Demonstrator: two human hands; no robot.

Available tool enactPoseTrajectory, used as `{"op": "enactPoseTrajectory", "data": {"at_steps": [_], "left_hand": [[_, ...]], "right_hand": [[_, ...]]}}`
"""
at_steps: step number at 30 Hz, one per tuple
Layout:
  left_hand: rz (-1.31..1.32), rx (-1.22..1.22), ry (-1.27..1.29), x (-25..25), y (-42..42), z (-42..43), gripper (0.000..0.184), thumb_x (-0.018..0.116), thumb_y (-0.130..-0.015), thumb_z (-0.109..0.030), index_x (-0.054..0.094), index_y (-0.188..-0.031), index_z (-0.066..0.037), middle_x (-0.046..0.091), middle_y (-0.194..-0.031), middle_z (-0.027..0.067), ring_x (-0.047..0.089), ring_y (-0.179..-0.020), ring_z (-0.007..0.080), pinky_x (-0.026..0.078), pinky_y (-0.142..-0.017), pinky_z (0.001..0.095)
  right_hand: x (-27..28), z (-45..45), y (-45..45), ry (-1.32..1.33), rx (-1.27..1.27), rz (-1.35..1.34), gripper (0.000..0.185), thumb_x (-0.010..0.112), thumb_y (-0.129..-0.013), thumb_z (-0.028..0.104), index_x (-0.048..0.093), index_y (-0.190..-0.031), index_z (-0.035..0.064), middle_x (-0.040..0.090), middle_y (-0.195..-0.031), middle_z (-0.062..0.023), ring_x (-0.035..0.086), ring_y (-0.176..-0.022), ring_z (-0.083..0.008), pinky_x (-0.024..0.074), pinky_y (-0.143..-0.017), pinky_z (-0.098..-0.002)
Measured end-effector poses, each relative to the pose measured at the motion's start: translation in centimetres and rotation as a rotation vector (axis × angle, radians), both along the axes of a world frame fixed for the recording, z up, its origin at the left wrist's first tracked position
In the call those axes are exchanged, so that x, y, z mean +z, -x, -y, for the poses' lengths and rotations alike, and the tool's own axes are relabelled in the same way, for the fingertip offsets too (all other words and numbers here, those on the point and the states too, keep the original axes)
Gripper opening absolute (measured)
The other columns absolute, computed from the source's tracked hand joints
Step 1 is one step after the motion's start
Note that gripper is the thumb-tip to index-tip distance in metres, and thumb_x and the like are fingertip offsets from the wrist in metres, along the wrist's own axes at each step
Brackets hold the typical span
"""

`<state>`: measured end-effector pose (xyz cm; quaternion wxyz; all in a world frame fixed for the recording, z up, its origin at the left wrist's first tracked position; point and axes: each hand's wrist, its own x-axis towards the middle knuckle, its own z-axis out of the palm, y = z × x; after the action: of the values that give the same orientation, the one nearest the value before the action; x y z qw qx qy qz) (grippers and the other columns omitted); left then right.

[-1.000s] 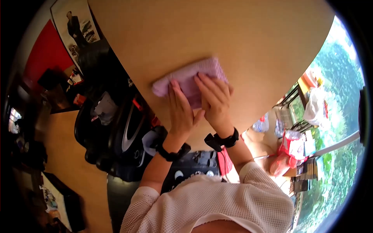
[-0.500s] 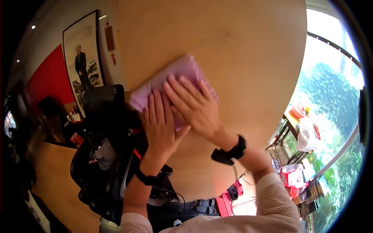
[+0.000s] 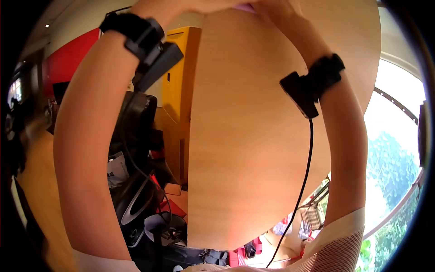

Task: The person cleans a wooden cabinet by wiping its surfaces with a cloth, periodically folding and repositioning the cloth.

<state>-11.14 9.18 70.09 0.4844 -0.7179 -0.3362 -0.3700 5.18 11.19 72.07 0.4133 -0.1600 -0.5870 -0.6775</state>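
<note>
Purple cloth, hands against it, openness hidden

Lilac cloth; mostly hidden

A black chair stands left; foliage shows right; slippers lie below
</note>
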Motion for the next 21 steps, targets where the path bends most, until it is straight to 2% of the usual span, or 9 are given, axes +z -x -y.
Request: {"op": "enactPoseTrajectory", "data": {"at_steps": [2,4,6,8,11,14,15,18,21], "left_hand": [[-0.044,0.002,-0.110,-2.8,-0.5,-0.3,0.103,0.020,-0.080,-0.073,0.003,-0.135,0.013,0.006,-0.143,0.0298,0.003,-0.136,0.0354,0.003,-0.111,0.0406],[-0.136,-0.021,-0.282,-6.7,-1.1,-0.4,0.105,0.042,-0.076,-0.069,0.014,-0.133,0.015,0.015,-0.142,0.0290,0.014,-0.133,0.0390,0.014,-0.108,0.0457],[-0.142,-0.111,-0.193,-10.8,-2.3,-0.3,0.102,0.039,-0.076,-0.070,0.020,-0.134,0.012,0.016,-0.142,0.0274,0.014,-0.134,0.0369,0.012,-0.110,0.0440],[-0.167,-0.146,-0.154,-11.9,-3.7,-0.1,0.100,0.037,-0.077,-0.070,0.023,-0.133,0.011,0.018,-0.142,0.0268,0.014,-0.134,0.0357,0.010,-0.110,0.0432],[-0.198,-0.120,-0.201,-11.2,-6.3,0.2,0.097,0.034,-0.078,-0.070,0.027,-0.132,0.012,0.022,-0.140,0.0270,0.016,-0.133,0.0350,0.010,-0.109,0.0435],[-0.141,-0.262,-0.249,-8.5,-9.6,-0.8,0.094,0.041,-0.080,-0.063,0.024,-0.131,0.015,0.016,-0.141,0.0293,0.010,-0.135,0.0368,0.009,-0.109,0.0450],[-0.155,-0.081,-0.267,-6.4,-10.8,0.4,0.100,0.021,-0.082,-0.070,0.010,-0.133,0.016,0.009,-0.142,0.0310,0.005,-0.135,0.0381,0.004,-0.110,0.0416],[-0.102,-0.217,-0.347,-1.8,-14.4,-1.0,0.097,0.023,-0.084,-0.067,0.017,-0.131,0.018,0.014,-0.140,0.0325,0.009,-0.134,0.0399,0.005,-0.110,0.0429],[-0.114,-0.244,-0.423,0.0,-17.1,-1.6,0.096,0.023,-0.085,-0.066,0.019,-0.131,0.018,0.015,-0.140,0.0322,0.010,-0.134,0.0393,0.005,-0.110,0.0434]], "right_hand": [[-2.3,1.1,-0.8,0.028,-0.021,0.020,0.050,0.039,-0.090,0.024,0.034,-0.131,-0.0050,0.031,-0.139,-0.0199,0.027,-0.130,-0.0312,0.0189,-0.108,-0.0388],[-5.8,2.4,-1.5,0.157,-0.074,0.034,0.050,0.038,-0.090,0.023,0.032,-0.132,-0.0048,0.029,-0.140,-0.0190,0.025,-0.131,-0.0311,0.0188,-0.108,-0.0393],[-9.2,1.5,-3.6,0.130,-0.088,0.020,0.053,0.044,-0.089,0.032,0.038,-0.131,0.0007,0.040,-0.135,-0.0146,0.034,-0.127,-0.0268,0.0219,-0.107,-0.0390],[-11.9,2.3,-5.6,0.197,-0.067,-0.011,0.054,0.044,-0.088,0.031,0.037,-0.131,-0.0011,0.038,-0.135,-0.0164,0.034,-0.126,-0.0283,0.0225,-0.106,-0.0399],[-10.9,3.3,-8.3,0.249,-0.069,0.025,0.055,0.044,-0.088,0.027,0.033,-0.133,-0.0020,0.034,-0.137,-0.0179,0.031,-0.128,-0.0302,0.0213,-0.107,-0.0411],[-7.1,3.5,-11.3,0.224,-0.098,0.054,0.052,0.040,-0.089,0.022,0.032,-0.133,-0.0029,0.031,-0.139,-0.0185,0.027,-0.130,-0.0312,0.0198,-0.108,-0.0411],[-5.4,4.3,-12.2,0.205,-0.128,0.064,0.051,0.039,-0.090,0.022,0.032,-0.133,-0.0039,0.030,-0.140,-0.0188,0.026,-0.131,-0.0315,0.0190,-0.108,-0.0403],[-0.4,3.4,-15.7,0.146,-0.141,0.086,0.050,0.037,-0.090,0.021,0.032,-0.132,-0.0049,0.028,-0.140,-0.0197,0.024,-0.131,-0.0328,0.0179,-0.109,-0.0401],[-0.3,3.4,-17.6,0.142,-0.099,0.043,0.049,0.038,-0.090,0.020,0.033,-0.132,-0.0047,0.028,-0.140,-0.0204,0.024,-0.131,-0.0343,0.0177,-0.109,-0.0415]]}}
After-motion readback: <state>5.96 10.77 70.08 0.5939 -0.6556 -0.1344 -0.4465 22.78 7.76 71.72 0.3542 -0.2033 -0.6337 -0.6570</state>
